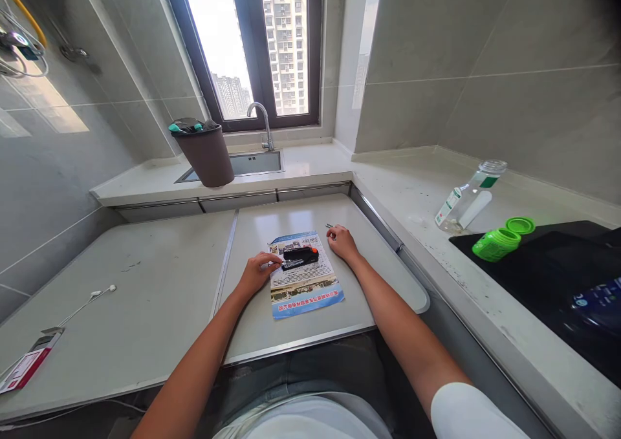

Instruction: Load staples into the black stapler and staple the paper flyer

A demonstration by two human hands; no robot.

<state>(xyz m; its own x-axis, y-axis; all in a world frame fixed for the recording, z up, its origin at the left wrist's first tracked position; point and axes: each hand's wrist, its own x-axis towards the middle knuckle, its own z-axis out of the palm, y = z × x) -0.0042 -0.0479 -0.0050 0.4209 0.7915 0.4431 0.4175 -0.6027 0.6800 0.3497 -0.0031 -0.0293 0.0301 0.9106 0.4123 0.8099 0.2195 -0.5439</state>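
Note:
A printed leaflet (308,293) with a blue border lies on the light folding table (286,216). On its upper half rests a black stapler-like tool (301,255) with an orange-red spot at its right end. My left hand (257,274) is at the tool's left end, its thumb and fingers pinched on the metal part there. To the right of the leaflet, my right hand (342,241) is closed near the tabletop, with a small thin metallic piece (329,225) showing at its fingertips.
A brown bin (206,154) stands by the sink (255,162) and tap. On the right counter are a clear bottle (466,200) and an open green container (497,244). A red-and-white box (30,368) and white cable (80,306) lie on the table's left side.

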